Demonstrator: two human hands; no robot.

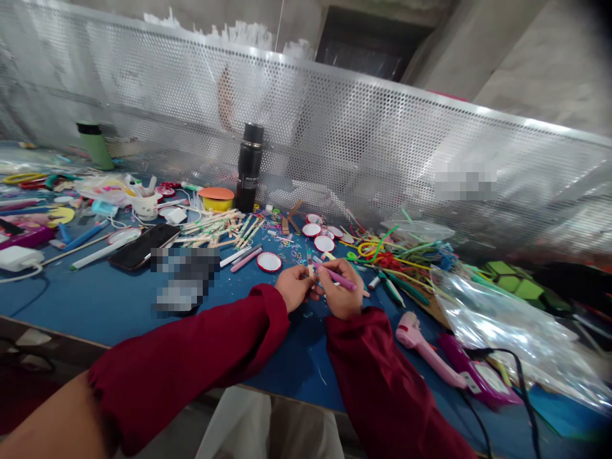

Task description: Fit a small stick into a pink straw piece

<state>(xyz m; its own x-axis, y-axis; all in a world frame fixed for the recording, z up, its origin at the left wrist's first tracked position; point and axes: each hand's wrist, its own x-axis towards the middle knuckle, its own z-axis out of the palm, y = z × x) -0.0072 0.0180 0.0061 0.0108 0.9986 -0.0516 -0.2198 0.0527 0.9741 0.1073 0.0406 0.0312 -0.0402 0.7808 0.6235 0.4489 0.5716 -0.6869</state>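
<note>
Both my hands meet over the blue table top (pixel 109 299), sleeves dark red. My right hand (pixel 343 287) is closed round a pink marker (pixel 342 280) that points to the right. My left hand (pixel 297 285) pinches a small pale piece right beside the marker's left end; I cannot make out what it is. Just beyond my hands lie several round white discs with red rims (pixel 269 261) and loose pens (pixel 245 260).
A pink glue gun (pixel 423 347) lies right of my right arm, with a clear plastic bag (pixel 507 325) beyond it. Wooden sticks (pixel 215 226), a black flask (pixel 249 167), a phone (pixel 142 247) and coloured straws (pixel 406 261) crowd the table. A perforated metal screen (pixel 335 140) backs it.
</note>
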